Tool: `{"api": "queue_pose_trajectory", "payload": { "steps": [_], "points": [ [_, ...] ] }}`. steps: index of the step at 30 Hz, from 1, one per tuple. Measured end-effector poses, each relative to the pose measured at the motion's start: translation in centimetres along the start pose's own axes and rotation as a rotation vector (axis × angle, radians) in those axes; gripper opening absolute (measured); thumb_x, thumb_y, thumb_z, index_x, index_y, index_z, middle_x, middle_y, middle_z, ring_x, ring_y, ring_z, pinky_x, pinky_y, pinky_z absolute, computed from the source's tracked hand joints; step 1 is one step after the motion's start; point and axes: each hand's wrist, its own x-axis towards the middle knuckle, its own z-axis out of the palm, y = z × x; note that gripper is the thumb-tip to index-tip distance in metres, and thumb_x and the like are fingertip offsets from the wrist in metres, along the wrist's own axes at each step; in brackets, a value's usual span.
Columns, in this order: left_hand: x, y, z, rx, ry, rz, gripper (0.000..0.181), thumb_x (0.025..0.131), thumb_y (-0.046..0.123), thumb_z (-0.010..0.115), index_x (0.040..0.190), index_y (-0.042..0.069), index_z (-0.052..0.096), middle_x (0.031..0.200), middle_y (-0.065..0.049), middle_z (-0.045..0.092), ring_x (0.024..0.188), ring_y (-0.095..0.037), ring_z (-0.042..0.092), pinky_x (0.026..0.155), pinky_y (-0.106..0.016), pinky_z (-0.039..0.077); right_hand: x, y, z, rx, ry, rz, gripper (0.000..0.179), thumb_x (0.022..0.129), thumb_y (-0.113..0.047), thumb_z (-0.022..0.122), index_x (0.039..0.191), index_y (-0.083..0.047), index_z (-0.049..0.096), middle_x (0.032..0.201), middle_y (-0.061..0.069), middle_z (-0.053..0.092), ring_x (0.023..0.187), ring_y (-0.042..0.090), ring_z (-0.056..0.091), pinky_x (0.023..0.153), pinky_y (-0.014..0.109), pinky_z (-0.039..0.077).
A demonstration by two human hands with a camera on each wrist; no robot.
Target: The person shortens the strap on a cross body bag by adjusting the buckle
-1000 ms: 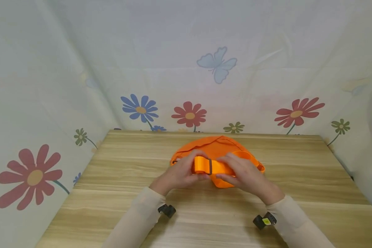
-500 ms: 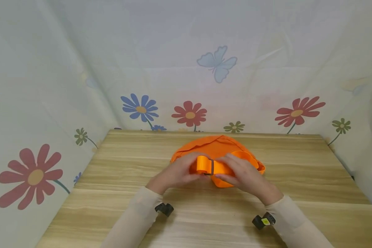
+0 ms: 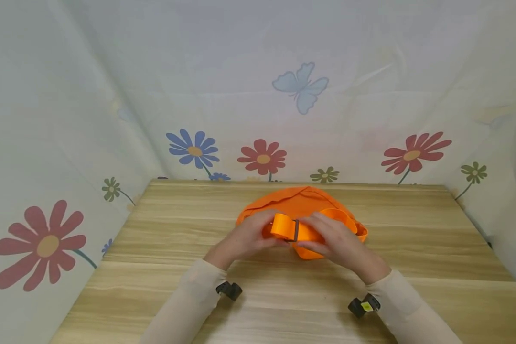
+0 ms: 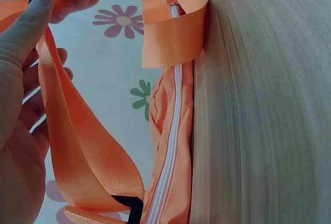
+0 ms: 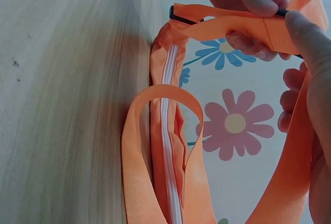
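An orange waist bag (image 3: 296,203) with a white zipper (image 4: 170,151) lies on the wooden table. Above it, both hands hold its orange strap (image 5: 217,22) at a black slider buckle (image 3: 296,230). My left hand (image 3: 245,236) pinches the strap on the buckle's left, where a short strap loop (image 3: 281,225) curls up. From the other side my right hand (image 3: 346,246) grips the strap, its thumb close to the buckle in the right wrist view. A second black buckle (image 4: 135,209) hangs on the strap in the left wrist view. Some fingers are hidden behind the webbing.
A slack loop of strap (image 5: 137,146) lies beside the zipper. The wood-grain table (image 3: 155,282) ends at a white fabric backdrop (image 3: 223,86) printed with flowers and a butterfly. Each wrist carries a small black camera (image 3: 229,290).
The buckle and short strap loop have shifted slightly right and tilted. My left hand has moved a little along with them; the bag stays in place.
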Motion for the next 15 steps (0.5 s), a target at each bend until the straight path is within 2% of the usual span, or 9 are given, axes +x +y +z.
{"api": "queue_pose_trajectory", "payload": {
  "steps": [5,15],
  "points": [
    [0.09,0.01,0.22,0.047,-0.010,0.011,0.054,0.083,0.018,0.095,0.128,0.010,0.065,0.120,-0.002,0.073,0.112,-0.020,0.069,0.108,-0.036,0.059,0.04,-0.12,0.09,0.004,0.018,-0.017,0.063,0.100,-0.056,0.064,0.137,-0.005,0.069,0.108,0.001,0.070,0.089,0.013,0.064,0.081,0.029,0.065],
    [-0.10,-0.20,0.19,0.067,-0.039,0.006,0.050,0.086,0.018,0.093,0.129,0.012,0.067,0.122,0.000,0.075,0.113,-0.018,0.070,0.108,-0.037,0.060,0.08,-0.11,0.16,0.020,-0.005,0.003,0.059,0.100,-0.054,0.066,0.136,-0.007,0.068,0.116,0.003,0.074,0.094,0.016,0.070,0.085,0.034,0.067]
  ]
}}
